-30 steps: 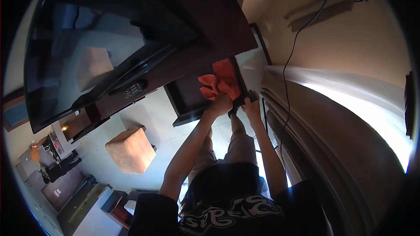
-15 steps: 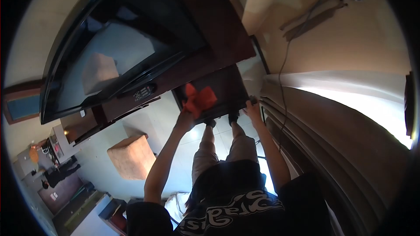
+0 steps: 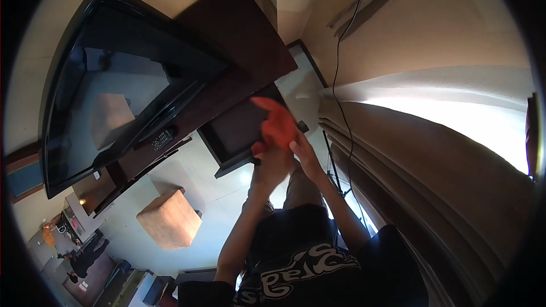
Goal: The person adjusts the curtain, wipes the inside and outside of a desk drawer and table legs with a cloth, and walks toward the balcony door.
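Observation:
A red cloth is bunched up over the right part of an open dark drawer. My left hand is closed on the lower end of the cloth, its outline slightly blurred. Beside it, my right hand pinches the cloth's right side, thumb against the fabric. The drawer juts out from a dark reddish wooden cabinet. The part of the drawer under the cloth and hands is hidden.
A large black television stands on the cabinet, a remote control before it. A tan cube-shaped stool is on the floor. Brown curtains and a hanging cable are at the right. A person is far left.
The red cloth has moved up and right from the drawer's front left, with my left hand. My right hand has left the drawer's right front corner and come to the cloth.

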The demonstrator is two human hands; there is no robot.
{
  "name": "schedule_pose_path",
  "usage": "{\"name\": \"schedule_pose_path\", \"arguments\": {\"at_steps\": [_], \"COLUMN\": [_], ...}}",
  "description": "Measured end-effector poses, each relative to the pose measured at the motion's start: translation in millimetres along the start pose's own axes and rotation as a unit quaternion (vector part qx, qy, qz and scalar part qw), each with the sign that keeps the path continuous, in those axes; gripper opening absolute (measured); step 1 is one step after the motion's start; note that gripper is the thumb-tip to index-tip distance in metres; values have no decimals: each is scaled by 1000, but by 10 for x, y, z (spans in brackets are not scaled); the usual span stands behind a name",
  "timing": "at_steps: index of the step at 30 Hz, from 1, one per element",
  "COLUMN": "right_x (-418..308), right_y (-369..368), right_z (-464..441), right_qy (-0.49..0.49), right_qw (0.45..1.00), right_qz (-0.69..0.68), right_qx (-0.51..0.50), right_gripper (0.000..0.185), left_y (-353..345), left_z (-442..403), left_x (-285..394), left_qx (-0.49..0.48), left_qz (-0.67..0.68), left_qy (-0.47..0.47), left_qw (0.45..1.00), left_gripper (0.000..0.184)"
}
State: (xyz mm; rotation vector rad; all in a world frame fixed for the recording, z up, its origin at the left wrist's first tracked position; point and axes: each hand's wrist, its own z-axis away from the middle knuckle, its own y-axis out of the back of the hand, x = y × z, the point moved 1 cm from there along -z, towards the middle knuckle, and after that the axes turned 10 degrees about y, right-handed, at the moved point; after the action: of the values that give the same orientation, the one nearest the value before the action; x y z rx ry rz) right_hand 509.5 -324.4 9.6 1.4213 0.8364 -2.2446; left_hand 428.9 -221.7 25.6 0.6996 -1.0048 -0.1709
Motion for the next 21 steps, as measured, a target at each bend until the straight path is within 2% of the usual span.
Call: {"name": "schedule_pose_path", "arguments": {"at_steps": [2,3,4,6,7,9,10,13,15,17,18,20,21], "right_x": [14,-31,-53,-100,-124,-234,-280,-238,468,583,324,375,671], "right_y": [-7,58,130,226,270,403,455,511,565,389,177,8,22], "right_z": [6,-42,-98,-214,-286,-412,-478,-737,-1073,-1355,-1430,-1678,-1884], "right_qy": [-116,-177,-154,-109,-41,69,123,122,92,1,-77,-107,-58], "right_qw": [971,940,940,939,941,977,965,978,965,955,948,953,967], "right_qz": [-204,-287,-295,-310,-291,-33,99,160,245,296,302,271,234], "right_qx": [51,54,69,102,166,201,211,51,23,-25,-59,-86,-78], "right_gripper": [52,44,42,38,36,31,29,26,30,33,34,37,38], "left_y": [-182,-118,-3,146,175,126,95,-51,-54,-55,-115,-223,-221], "left_z": [-39,-62,-79,-52,-24,84,144,284,381,422,409,408,405], "left_x": [220,342,492,633,647,385,188,-521,-772,-906,-996,-1184,-1209], "left_qx": [-52,-66,-79,-1,37,56,66,89,111,125,128,129,133], "left_qz": [-19,-15,-11,2,9,5,3,-79,-124,-158,-156,-154,-128], "left_qy": [-78,-72,-65,-96,-111,-64,-41,53,76,84,86,91,89], "left_qw": [995,995,995,995,993,996,997,991,983,976,976,975,979], "left_gripper": [35,41,47,51,54,56,57,60,62,64,61,56,54]}}
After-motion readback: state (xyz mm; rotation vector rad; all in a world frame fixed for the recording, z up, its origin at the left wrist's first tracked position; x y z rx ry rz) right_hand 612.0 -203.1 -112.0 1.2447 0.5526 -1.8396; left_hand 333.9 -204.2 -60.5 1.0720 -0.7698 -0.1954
